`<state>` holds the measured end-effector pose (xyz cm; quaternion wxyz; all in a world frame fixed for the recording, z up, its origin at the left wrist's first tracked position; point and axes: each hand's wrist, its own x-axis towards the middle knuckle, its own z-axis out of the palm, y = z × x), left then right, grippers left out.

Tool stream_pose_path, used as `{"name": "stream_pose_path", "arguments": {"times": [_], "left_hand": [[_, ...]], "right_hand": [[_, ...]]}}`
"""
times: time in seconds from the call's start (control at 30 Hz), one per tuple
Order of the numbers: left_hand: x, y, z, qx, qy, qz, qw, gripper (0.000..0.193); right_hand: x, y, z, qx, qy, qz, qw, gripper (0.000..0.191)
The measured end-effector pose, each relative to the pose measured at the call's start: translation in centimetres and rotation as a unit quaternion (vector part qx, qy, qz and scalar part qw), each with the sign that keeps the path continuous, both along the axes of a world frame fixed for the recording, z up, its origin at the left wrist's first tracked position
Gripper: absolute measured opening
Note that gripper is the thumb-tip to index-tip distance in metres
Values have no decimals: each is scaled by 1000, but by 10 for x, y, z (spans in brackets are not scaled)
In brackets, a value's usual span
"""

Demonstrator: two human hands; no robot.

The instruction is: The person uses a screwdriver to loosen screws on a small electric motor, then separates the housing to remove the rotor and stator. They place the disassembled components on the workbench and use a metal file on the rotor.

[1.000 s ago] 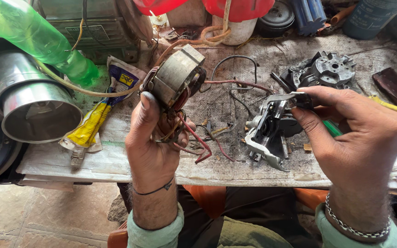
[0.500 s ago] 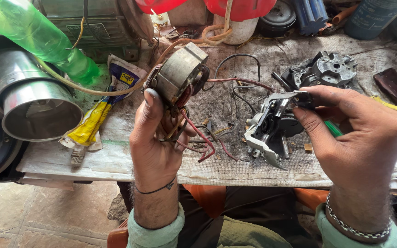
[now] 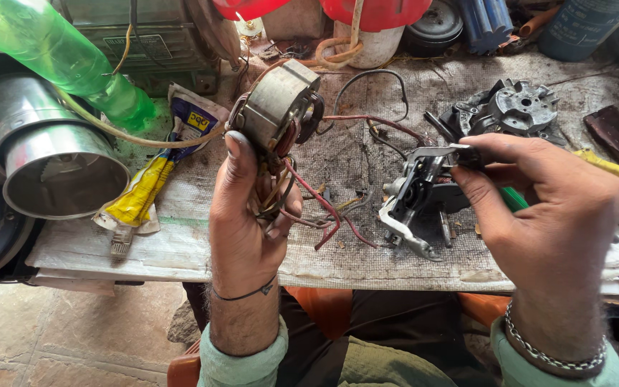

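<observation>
left hand (image 3: pixel 248 215) clenched round stator coil (image 3: pixel 275 111), likely heavy, stiff; loose wires (image 3: pixel 320 211) fragile, grip iron core. right hand (image 3: pixel 546 215) pinching metal bracket (image 3: pixel 417 201) top edge, rigid.

green bottle (image 3: pixel 51 54), red wires (image 3: pixel 324 208), yellow tube (image 3: pixel 137 193)

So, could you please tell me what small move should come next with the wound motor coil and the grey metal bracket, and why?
Probably bring the left hand with the wound coil toward the grey bracket in the right hand: they're held apart, loose wires dangling between.
</observation>
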<state>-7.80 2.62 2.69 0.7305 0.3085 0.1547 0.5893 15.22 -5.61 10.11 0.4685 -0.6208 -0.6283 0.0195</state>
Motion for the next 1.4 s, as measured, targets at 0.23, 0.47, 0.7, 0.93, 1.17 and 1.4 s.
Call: {"name": "stream_pose_path", "arguments": {"times": [0.23, 0.47, 0.7, 0.93, 1.17, 1.4], "left_hand": [[5, -2, 18, 37, 82, 29, 996, 73], [9, -8, 29, 66, 135, 49, 987, 89], [9, -7, 25, 51, 136, 51, 988, 90], [9, -5, 23, 56, 142, 59, 986, 88], [11, -6, 23, 55, 142, 58, 987, 84], [13, -4, 20, 93, 133, 65, 985, 77]], "right_hand": [[-7, 5, -1, 22, -121, 36, 992, 20], [-18, 3, -16, 22, -149, 48, 987, 22], [-16, 4, -27, 31, -206, 27, 978, 22], [-16, 6, -33, 21, -226, 11, 974, 21], [-13, 11, -36, -6, -246, 18, 969, 24], [-9, 12, -34, -33, -248, 28, 968, 30]]}}
